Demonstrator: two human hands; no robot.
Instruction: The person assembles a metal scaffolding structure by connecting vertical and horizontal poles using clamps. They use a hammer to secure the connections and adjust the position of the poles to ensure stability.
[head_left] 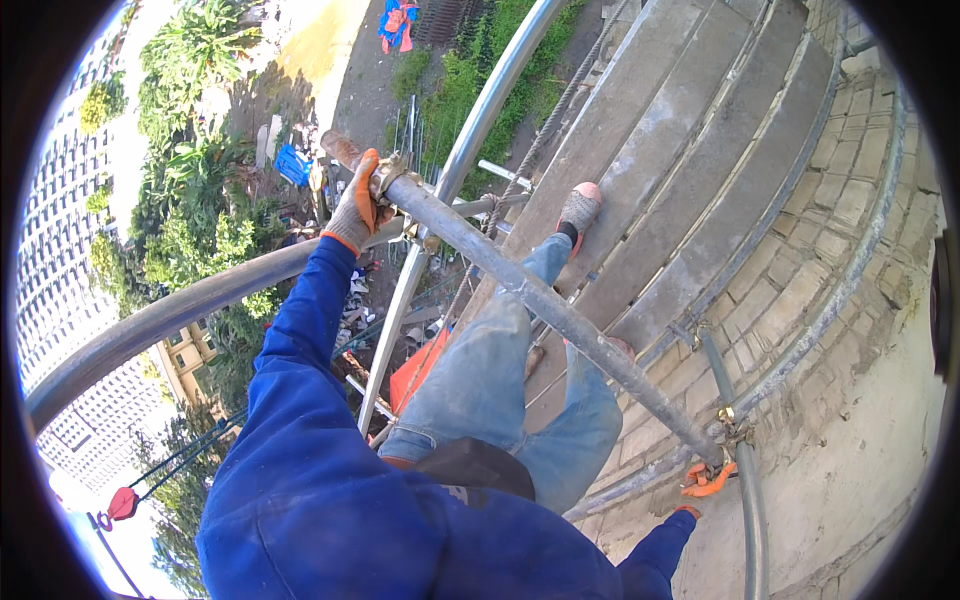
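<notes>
A grey metal scaffold pole point(560, 308) slants across in front of me, from a rusty end at the upper left to the lower right. My left hand point(356, 212), in a grey and orange work glove, is closed round the pole near that end, beside a coupler point(392, 174). At the other end, my right hand point(706, 482) has its orange-gloved fingers curled beside a second coupler point(735, 424), just below the pole's tip. What the right fingers grip is too small to make out. An upright tube point(752, 525) runs down beside the right hand.
My feet rest on grey scaffold planks point(640, 150); one shoe point(580, 207) shows clearly. A curved brick wall point(800, 240) borders them on the right. A curved rail point(190, 290), a twisted rope point(560, 105) and a red pulley block point(123, 503) are on the left, above a drop to the ground.
</notes>
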